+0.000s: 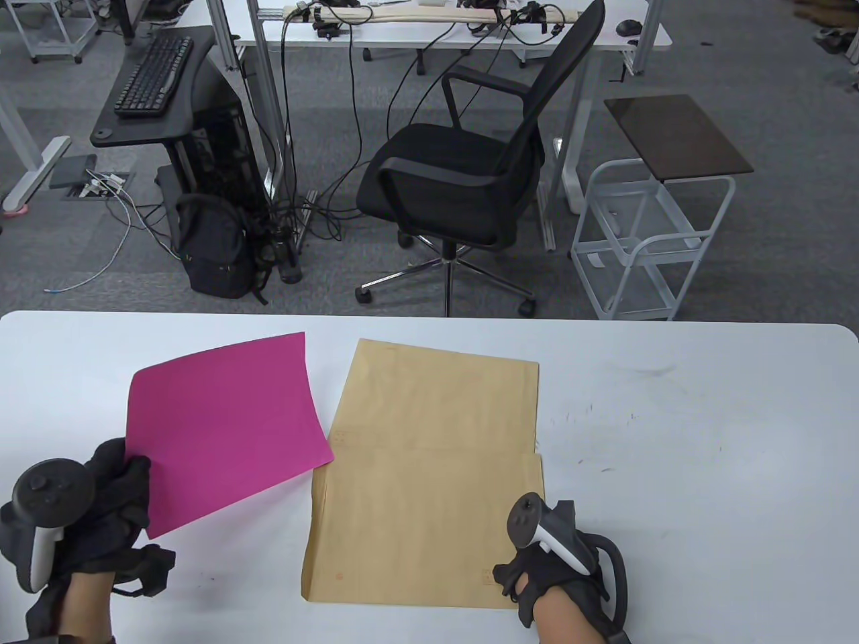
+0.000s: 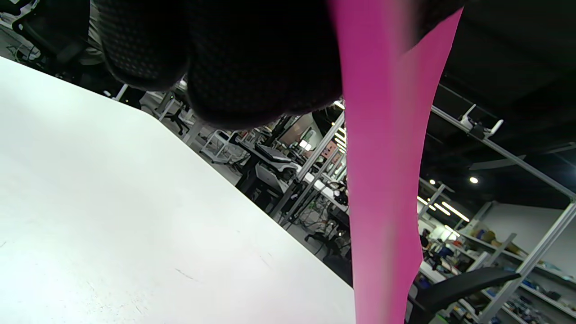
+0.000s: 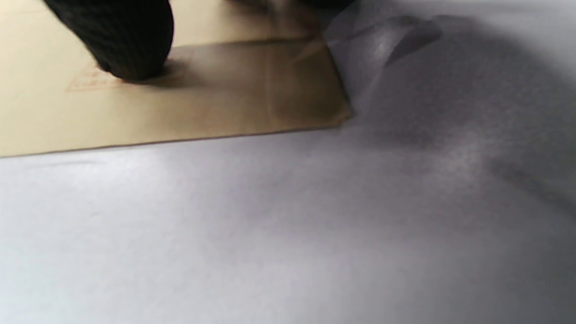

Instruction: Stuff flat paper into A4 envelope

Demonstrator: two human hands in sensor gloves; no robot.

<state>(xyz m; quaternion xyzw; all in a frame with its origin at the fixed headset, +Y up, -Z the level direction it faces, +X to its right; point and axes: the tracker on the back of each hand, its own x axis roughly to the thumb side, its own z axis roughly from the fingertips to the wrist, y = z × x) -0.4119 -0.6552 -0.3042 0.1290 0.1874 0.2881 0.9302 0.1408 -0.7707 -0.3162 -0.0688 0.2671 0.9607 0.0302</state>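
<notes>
white table [image 1: 671, 436]: l hand [image 1: 100, 510] pinches pink paper [image 1: 225, 429]; r wrist view shows r fingertip [image 3: 130, 45] pressing envelope [image 1: 429, 469].

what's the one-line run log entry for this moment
left hand: holds pink paper lifted | right hand: fingertip presses envelope near corner | paper not yet in envelope

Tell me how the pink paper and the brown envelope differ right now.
The pink paper is held up off the table by the left hand; the brown envelope lies flat, touched by the right hand. The paper looks smaller than the envelope. Both are flat rectangular sheets.
</notes>
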